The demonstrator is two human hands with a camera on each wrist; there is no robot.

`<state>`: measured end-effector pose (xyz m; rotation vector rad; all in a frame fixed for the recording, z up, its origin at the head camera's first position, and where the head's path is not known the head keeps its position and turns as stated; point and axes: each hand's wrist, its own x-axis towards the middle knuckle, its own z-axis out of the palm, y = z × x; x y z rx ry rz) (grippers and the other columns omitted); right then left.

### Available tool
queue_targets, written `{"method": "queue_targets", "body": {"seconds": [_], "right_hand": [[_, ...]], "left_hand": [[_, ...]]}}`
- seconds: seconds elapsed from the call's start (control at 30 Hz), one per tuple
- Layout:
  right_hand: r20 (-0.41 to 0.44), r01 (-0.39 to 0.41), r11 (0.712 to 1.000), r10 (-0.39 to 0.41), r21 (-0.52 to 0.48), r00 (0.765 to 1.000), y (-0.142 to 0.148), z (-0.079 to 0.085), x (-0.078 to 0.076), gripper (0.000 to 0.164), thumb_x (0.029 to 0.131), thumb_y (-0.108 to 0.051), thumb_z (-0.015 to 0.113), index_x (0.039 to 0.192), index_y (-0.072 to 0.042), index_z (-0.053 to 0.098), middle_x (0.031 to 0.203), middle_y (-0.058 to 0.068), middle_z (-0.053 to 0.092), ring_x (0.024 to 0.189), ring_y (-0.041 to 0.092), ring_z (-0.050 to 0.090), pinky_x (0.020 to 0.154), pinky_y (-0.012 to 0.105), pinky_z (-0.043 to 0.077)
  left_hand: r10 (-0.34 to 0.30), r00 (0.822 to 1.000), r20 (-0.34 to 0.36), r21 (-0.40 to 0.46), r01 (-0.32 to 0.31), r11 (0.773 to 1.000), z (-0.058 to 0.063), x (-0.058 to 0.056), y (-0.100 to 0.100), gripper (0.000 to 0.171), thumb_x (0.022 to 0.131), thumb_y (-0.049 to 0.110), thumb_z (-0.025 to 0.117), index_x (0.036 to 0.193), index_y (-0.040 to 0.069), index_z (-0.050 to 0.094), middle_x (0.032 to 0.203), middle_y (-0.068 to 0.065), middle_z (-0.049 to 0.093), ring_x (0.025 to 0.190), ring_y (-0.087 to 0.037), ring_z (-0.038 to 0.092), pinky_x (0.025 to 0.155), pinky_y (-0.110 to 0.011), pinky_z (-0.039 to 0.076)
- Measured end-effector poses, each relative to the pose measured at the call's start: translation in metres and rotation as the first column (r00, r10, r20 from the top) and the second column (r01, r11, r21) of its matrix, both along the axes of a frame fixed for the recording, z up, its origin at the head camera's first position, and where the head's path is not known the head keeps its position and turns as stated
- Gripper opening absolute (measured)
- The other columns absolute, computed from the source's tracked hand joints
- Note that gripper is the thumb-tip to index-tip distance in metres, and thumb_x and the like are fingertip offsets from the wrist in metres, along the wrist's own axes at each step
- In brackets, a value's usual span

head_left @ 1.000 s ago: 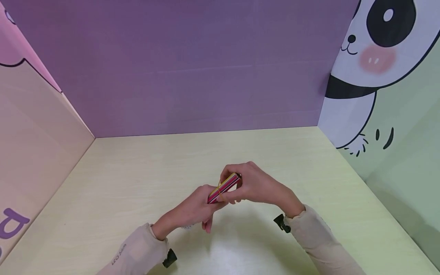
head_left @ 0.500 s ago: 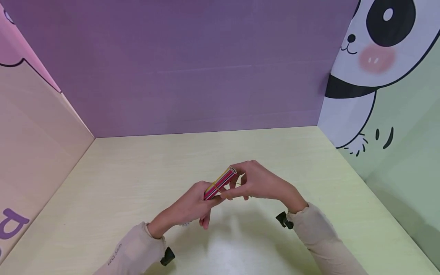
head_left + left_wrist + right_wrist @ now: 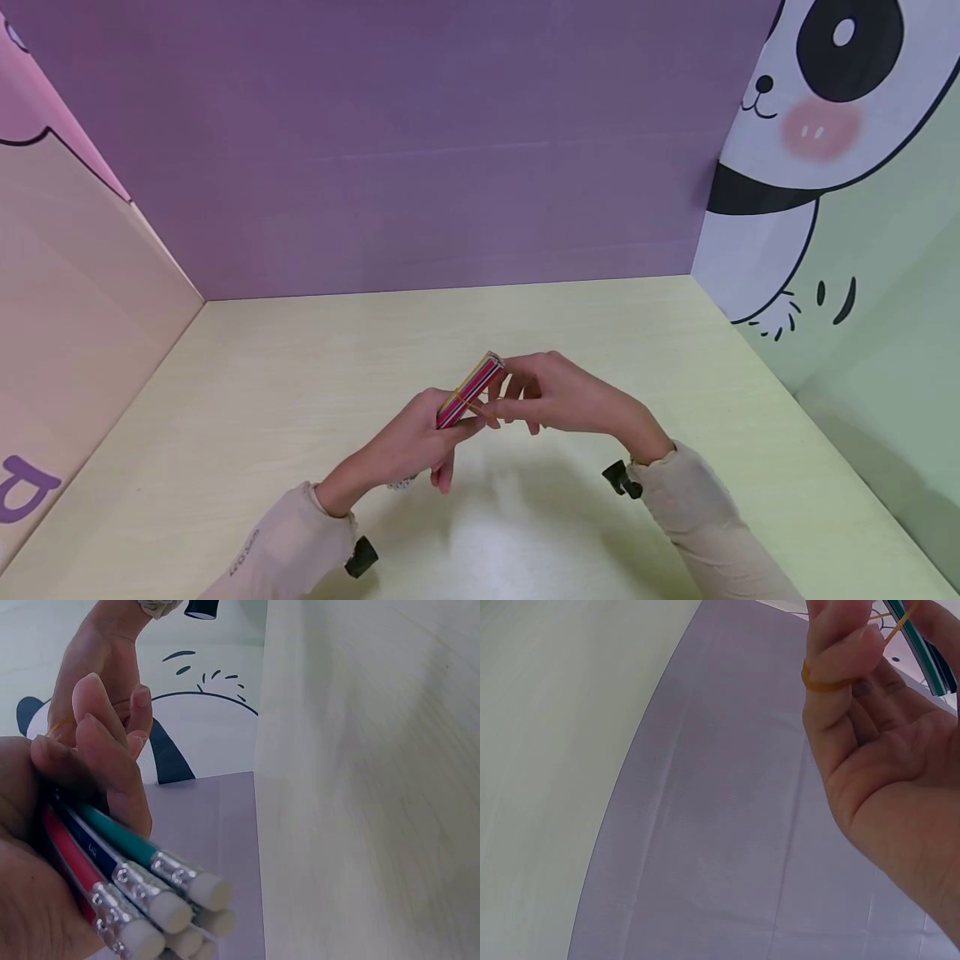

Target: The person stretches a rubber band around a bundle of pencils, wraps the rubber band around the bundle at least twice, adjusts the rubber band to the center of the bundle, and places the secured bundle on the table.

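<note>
My left hand (image 3: 408, 442) grips a bundle of striped pencils (image 3: 467, 393) in the head view, held tilted above the table. In the left wrist view the pencils' white eraser ends (image 3: 171, 909) with silver ferrules stick out of the left hand (image 3: 112, 765). A thin yellow-orange rubber band (image 3: 472, 404) crosses the bundle and stretches toward my right hand (image 3: 573, 396). Seen from the right wrist, the rubber band (image 3: 829, 685) loops round a finger of the right hand (image 3: 900, 765), whose fingers are curled. The band's far side, behind the pencils, is hidden.
A pale wooden table (image 3: 300, 358) lies under both hands. Beyond it rises a purple back wall (image 3: 450, 167). Side panels stand at left and right, the right one with a panda drawing (image 3: 817, 108). Black clips (image 3: 622, 480) sit at both sleeve cuffs.
The left hand has shifted slightly left and up with the pencils, whose bundle now points more steeply up. The right hand has come off the bundle's far end and draws the rubber band out sideways.
</note>
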<state>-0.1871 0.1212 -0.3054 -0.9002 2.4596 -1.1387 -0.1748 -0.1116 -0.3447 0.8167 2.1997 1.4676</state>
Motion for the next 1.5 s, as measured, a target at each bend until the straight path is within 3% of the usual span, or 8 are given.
{"method": "queue_targets", "body": {"seconds": [0.4, 0.7, 0.83, 0.97, 1.17, 1.33, 1.43, 1.5], "right_hand": [[0.004, -0.012, 1.000, 0.013, -0.023, 1.000, 0.002, 0.000, -0.003, 0.014, 0.099, -0.031, 0.063, 0.102, -0.018, 0.065, 0.075, -0.001, 0.067, 0.056, 0.020, 0.060, 0.052, 0.029, 0.046], [0.042, -0.106, 0.990, 0.110, -0.095, 0.993, 0.009, 0.002, -0.008, 0.014, 0.102, -0.025, 0.058, 0.113, -0.018, 0.061, 0.081, 0.001, 0.071, 0.065, 0.022, 0.062, 0.061, 0.032, 0.053], [0.091, -0.162, 0.944, 0.196, -0.288, 0.976, 0.013, 0.005, -0.008, 0.010, 0.101, -0.013, 0.057, 0.111, -0.013, 0.056, 0.087, 0.011, 0.071, 0.063, 0.026, 0.059, 0.060, 0.032, 0.050], [0.099, -0.178, 0.874, 0.248, -0.453, 0.964, 0.020, 0.009, -0.006, 0.015, 0.097, 0.003, 0.052, 0.097, -0.005, 0.065, 0.088, 0.016, 0.065, 0.064, 0.029, 0.051, 0.060, 0.030, 0.046], [-0.001, 0.015, 0.931, -0.017, -0.364, 1.000, 0.011, 0.006, -0.004, 0.026, 0.095, 0.000, 0.057, 0.099, -0.012, 0.079, 0.092, 0.006, 0.067, 0.066, 0.020, 0.051, 0.059, 0.027, 0.046], [-0.177, 0.197, 0.943, -0.249, -0.270, 0.952, 0.002, 0.004, -0.001, 0.028, 0.091, -0.002, 0.059, 0.098, -0.018, 0.081, 0.091, -0.002, 0.069, 0.064, 0.018, 0.052, 0.056, 0.027, 0.045], [-0.272, 0.227, 0.948, -0.284, -0.224, 0.919, 0.000, 0.001, -0.002, 0.023, 0.089, -0.003, 0.064, 0.096, -0.018, 0.081, 0.086, -0.006, 0.067, 0.060, 0.016, 0.050, 0.055, 0.027, 0.043], [-0.286, 0.227, 0.958, -0.270, -0.176, 0.919, -0.001, -0.002, -0.004, 0.017, 0.088, -0.006, 0.071, 0.096, -0.017, 0.080, 0.084, -0.008, 0.066, 0.059, 0.015, 0.051, 0.055, 0.027, 0.044]], "left_hand": [[0.022, 1.000, -0.007, -0.001, -0.022, 1.000, 0.002, -0.002, -0.004, 0.014, 0.102, 0.015, 0.056, 0.107, 0.010, 0.069, 0.048, -0.011, 0.058, 0.041, -0.035, 0.061, 0.044, -0.035, 0.051], [0.051, 0.999, -0.019, 0.011, -0.051, 0.999, 0.003, -0.004, -0.008, 0.015, 0.102, 0.016, 0.055, 0.106, 0.011, 0.069, 0.047, -0.011, 0.058, 0.041, -0.037, 0.060, 0.044, -0.039, 0.050], [0.094, 0.995, -0.030, 0.035, -0.093, 0.995, 0.005, -0.005, -0.009, 0.016, 0.102, 0.014, 0.055, 0.107, 0.010, 0.069, 0.047, -0.011, 0.058, 0.039, -0.034, 0.059, 0.043, -0.036, 0.049], [0.138, 0.990, -0.018, 0.088, -0.136, 0.987, 0.008, -0.005, -0.010, 0.015, 0.102, 0.014, 0.055, 0.106, 0.010, 0.069, 0.046, -0.013, 0.054, 0.042, -0.045, 0.057, 0.042, -0.037, 0.047], [0.155, 0.987, -0.031, 0.075, -0.153, 0.985, 0.008, -0.003, -0.009, 0.015, 0.102, 0.016, 0.054, 0.105, 0.013, 0.069, 0.046, -0.012, 0.054, 0.044, -0.048, 0.056, 0.040, -0.034, 0.043], [0.172, 0.984, -0.039, 0.066, -0.169, 0.983, 0.008, -0.002, -0.008, 0.014, 0.102, 0.015, 0.055, 0.105, 0.014, 0.069, 0.046, -0.012, 0.054, 0.045, -0.050, 0.056, 0.040, -0.035, 0.044], [0.181, 0.982, -0.046, 0.066, -0.178, 0.982, 0.009, -0.001, -0.008, 0.014, 0.102, 0.015, 0.056, 0.104, 0.015, 0.069, 0.046, -0.012, 0.054, 0.045, -0.051, 0.056, 0.040, -0.039, 0.046], [0.182, 0.982, -0.054, 0.063, -0.179, 0.982, 0.009, 0.000, -0.007, 0.013, 0.102, 0.015, 0.057, 0.104, 0.015, 0.069, 0.046, -0.011, 0.054, 0.045, -0.051, 0.056, 0.041, -0.043, 0.048]]}}
